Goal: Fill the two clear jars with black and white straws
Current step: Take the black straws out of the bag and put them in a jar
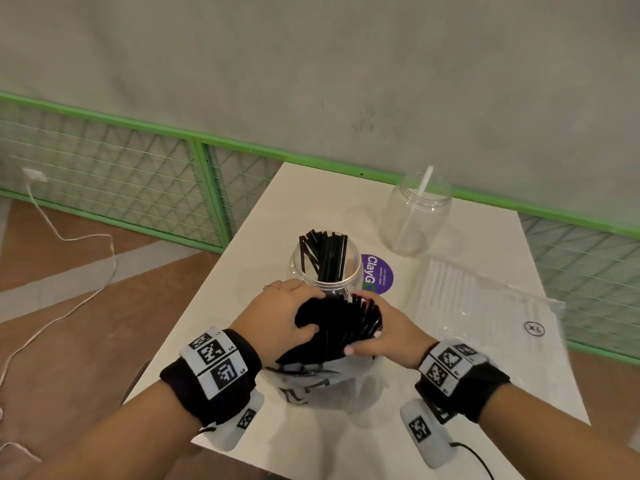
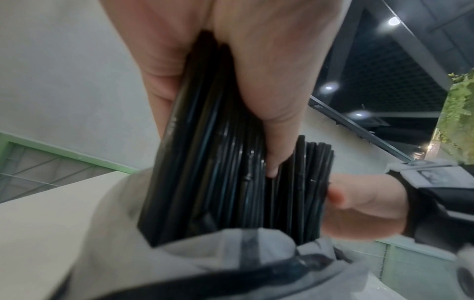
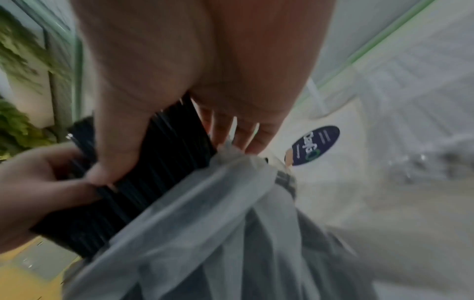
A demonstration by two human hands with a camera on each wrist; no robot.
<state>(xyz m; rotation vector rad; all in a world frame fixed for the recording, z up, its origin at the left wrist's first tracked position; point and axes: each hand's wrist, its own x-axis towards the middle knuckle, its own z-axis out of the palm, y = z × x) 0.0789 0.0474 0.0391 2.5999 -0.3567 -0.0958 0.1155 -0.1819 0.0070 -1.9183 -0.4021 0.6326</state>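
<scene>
A thick bundle of black straws sticks out of a clear plastic bag at the table's near middle. My left hand grips the bundle from the left, thumb and fingers curled round it. From the other side my right hand holds the bundle and the bag's mouth. Just behind stands a clear jar with several black straws upright in it. A second clear jar at the back right holds one white straw.
A clear bag of white straws lies on the right of the white table. A purple round sticker sits between the jars. A green mesh fence runs behind, and a white cable trails on the floor to the left.
</scene>
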